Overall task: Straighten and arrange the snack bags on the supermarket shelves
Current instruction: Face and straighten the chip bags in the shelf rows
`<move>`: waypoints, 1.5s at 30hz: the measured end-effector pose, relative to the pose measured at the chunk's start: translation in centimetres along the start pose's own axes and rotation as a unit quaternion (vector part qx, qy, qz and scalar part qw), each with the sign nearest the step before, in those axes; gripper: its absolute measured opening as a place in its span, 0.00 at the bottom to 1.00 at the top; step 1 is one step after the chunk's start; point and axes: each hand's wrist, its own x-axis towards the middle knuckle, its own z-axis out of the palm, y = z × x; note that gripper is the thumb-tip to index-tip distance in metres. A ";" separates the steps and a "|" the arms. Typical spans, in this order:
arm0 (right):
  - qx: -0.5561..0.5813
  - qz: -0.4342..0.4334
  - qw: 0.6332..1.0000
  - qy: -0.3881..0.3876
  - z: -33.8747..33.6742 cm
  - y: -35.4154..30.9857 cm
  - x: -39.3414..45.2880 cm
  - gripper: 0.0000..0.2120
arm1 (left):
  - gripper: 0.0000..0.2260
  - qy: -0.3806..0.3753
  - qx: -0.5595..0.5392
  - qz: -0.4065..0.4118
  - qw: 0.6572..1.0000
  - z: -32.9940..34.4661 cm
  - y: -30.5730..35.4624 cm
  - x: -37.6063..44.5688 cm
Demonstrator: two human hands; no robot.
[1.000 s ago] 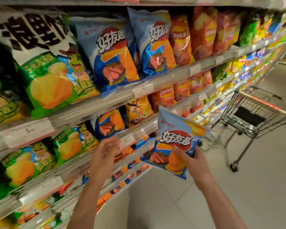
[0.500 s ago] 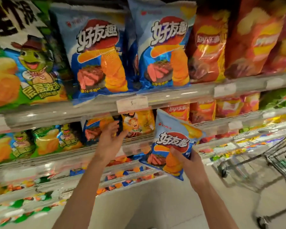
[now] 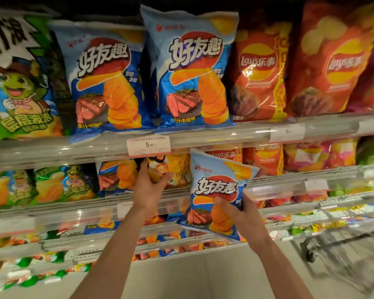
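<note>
My right hand (image 3: 243,214) grips a small blue chip bag (image 3: 216,190) by its lower right side, holding it upright in front of the second shelf. My left hand (image 3: 148,184) reaches into the second shelf and grips the yellow snack bag (image 3: 173,169) with a cartoon figure, thumb on its front. Just left of that hand stands a small blue chip bag (image 3: 115,178) of the same kind as the held one. Two large blue bags (image 3: 104,83) (image 3: 192,72) stand upright on the shelf above.
Red Lay's bags (image 3: 259,72) fill the upper shelf to the right, green bags (image 3: 20,83) to the left. A clear shelf rail with a price tag (image 3: 148,145) runs across. Lower shelves hold small packets. A shopping cart (image 3: 343,251) stands at the lower right on the floor.
My view has moved closer to the shelves. My left hand has gone from the shelf edge into the second shelf and taken hold of the yellow bag. The right hand still holds the blue bag.
</note>
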 end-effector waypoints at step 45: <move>-0.118 -0.096 0.987 -0.050 12.4 -2.9 9.5 0.32 | 0.37 0.083 -0.064 0.011 0.994 -13.9 -2.1 -4.1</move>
